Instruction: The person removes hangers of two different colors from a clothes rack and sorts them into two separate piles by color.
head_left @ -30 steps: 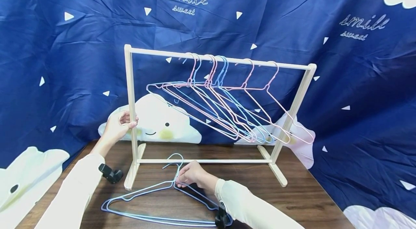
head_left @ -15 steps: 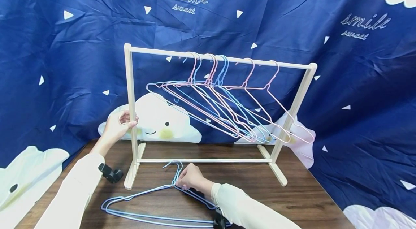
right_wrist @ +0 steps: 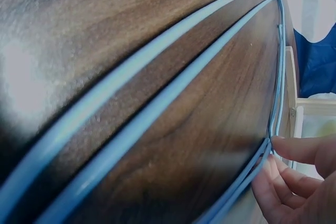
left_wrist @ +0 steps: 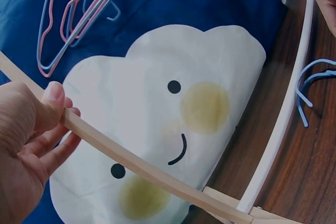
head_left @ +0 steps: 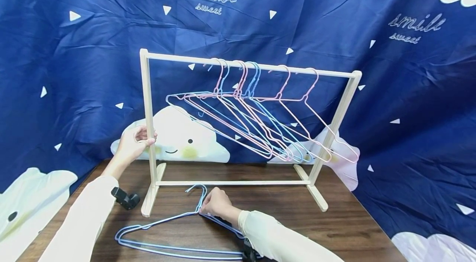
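My left hand (head_left: 132, 143) grips the left post (head_left: 148, 101) of a pale wooden hanger rack, with the thumb in front and fingers behind it in the left wrist view. Two blue wire hangers (right_wrist: 105, 163) lie nearly stacked on the brown table in front of the rack, hooks toward it. At the neck below their hooks, my right hand (head_left: 218, 205) pinches them between thumb and fingers. The two hooks (left_wrist: 310, 90) lie side by side close to the rack's lower bar (left_wrist: 286, 109).
Several pink and blue hangers hang from the rack's top rail (head_left: 174, 59), bunched toward the middle, with pink ones farther right. The rack's feet (head_left: 316, 198) stand on the wooden table (head_left: 297, 229). A dark blue curtain (head_left: 93, 67) with white clouds hangs behind.
The right hand has shifted slightly left, and the two hanger hooks have come closer together and lower toward the table. The left hand stays on the post.
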`<state>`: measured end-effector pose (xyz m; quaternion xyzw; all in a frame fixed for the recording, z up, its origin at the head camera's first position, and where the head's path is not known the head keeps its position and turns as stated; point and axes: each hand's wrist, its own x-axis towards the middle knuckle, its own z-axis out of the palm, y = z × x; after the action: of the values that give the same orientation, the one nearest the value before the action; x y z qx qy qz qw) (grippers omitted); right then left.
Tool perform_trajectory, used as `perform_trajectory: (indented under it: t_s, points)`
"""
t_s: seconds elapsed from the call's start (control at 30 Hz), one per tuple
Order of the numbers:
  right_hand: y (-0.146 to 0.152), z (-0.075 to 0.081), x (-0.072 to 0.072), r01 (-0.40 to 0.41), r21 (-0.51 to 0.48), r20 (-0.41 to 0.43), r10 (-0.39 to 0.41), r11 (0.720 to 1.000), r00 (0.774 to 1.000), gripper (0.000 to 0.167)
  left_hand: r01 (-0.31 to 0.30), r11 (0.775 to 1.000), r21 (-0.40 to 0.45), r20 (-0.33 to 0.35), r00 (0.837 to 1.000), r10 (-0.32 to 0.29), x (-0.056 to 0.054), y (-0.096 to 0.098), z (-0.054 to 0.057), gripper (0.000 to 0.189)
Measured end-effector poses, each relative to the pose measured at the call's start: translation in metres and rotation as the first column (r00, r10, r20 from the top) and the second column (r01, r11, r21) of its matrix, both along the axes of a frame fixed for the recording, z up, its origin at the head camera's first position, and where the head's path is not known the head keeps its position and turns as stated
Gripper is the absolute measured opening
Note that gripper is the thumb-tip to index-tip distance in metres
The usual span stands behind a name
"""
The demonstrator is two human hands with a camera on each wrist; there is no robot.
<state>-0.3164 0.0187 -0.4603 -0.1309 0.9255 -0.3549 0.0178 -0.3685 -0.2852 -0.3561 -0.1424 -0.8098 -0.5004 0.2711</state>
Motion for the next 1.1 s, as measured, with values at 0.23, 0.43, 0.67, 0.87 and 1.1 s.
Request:
perform_trajectory:
  t_s: [0.23, 0.43, 0.67, 0.87, 1.1]
  points:
    - [0.0, -0.002, -0.002, 0.021, 0.002, 0.035, -0.021, 1.0, 0.999, 0.02, 0.017, 1.0, 0.016, 0.002, 1.0, -0.017, 0.002, 0.001, 0.001, 0.032]
    - [0.001, -0.003, -0.003, 0.012, -0.019, 0.034, -0.011, 1.0, 0.999, 0.02, 0.023, 1.0, 0.021, -0.003, 1.0, -0.023, 0.003, 0.001, 0.002, 0.034]
    - [0.002, -0.003, -0.003, -0.029, -0.018, 0.021, 0.029, 0.999, 0.999, 0.02, 0.015, 1.0, 0.012, -0.021, 1.0, -0.015, -0.001, -0.001, -0.002, 0.034]
    - [-0.001, 0.007, -0.003, -0.088, 0.082, -0.003, 0.089, 0.993, 0.996, 0.024, 0.01, 1.0, 0.009, -0.028, 1.0, -0.01, -0.001, -0.002, -0.003, 0.034]
    - [0.001, 0.071, -0.007, -0.231, 0.201, -0.102, 0.254, 0.952, 0.962, 0.015, 0.018, 1.0, 0.016, -0.015, 1.0, -0.017, 0.001, 0.0, -0.001, 0.033]
